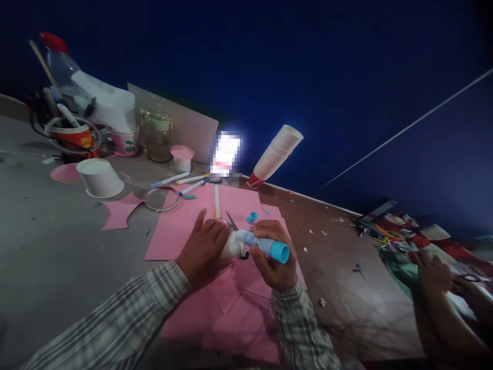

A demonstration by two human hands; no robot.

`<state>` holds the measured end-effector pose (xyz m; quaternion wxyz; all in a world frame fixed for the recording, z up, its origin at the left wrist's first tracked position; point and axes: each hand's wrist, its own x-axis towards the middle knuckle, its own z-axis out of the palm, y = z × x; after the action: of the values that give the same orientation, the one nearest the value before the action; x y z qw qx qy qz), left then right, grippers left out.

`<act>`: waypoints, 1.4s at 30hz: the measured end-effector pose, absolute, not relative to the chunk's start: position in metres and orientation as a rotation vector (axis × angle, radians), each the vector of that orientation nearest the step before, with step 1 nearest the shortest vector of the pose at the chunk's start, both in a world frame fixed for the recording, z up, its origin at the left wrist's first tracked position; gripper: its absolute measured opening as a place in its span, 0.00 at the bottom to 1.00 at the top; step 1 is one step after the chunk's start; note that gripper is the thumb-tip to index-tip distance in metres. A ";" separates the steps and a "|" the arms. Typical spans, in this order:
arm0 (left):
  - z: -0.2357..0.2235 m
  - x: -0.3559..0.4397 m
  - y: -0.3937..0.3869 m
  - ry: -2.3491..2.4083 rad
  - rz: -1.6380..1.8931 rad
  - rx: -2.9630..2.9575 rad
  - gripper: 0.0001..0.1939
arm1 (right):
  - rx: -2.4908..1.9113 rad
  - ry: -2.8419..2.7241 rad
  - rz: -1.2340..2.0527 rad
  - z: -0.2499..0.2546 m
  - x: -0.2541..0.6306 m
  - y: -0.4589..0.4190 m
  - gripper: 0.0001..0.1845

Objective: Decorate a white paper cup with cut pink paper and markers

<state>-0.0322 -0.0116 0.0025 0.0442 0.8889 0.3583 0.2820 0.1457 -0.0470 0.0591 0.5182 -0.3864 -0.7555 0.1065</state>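
My left hand (206,244) is closed around a small white paper cup (231,246), which lies tipped over the pink paper (185,234). My right hand (279,262) grips a blue glue stick (265,246), its far tip against the cup's side. The glue stick's blue cap (252,217) stands just beyond my right hand. Partly hidden behind the cup, a pair of scissors (231,221) lies with its blades pointing away. A white marker (216,201) rests on the paper close by.
Several markers (192,186), a tape ring (160,209), a pink cutout (122,210) and an upturned white cup (100,177) lie left. Behind stand a glass jar (157,136), a bright phone-like screen (227,151) and a leaning cup stack (278,151). Another person's hands (435,272) work at right.
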 end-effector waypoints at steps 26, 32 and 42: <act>0.003 -0.028 -0.012 1.100 0.826 2.739 0.24 | -0.880 -2.051 0.304 0.055 0.154 -0.041 0.12; 0.002 -0.030 -0.010 1.102 0.822 2.724 0.24 | -0.830 -1.866 0.419 0.060 0.155 -0.045 0.10; 0.002 -0.031 -0.009 1.107 0.812 2.682 0.24 | -0.841 -1.946 0.660 0.065 0.163 -0.048 0.09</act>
<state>-0.0314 -0.0092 0.0025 0.0641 0.8884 0.3667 0.2688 0.1625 -0.0475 0.0649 0.4447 -0.3391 -0.7851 0.2664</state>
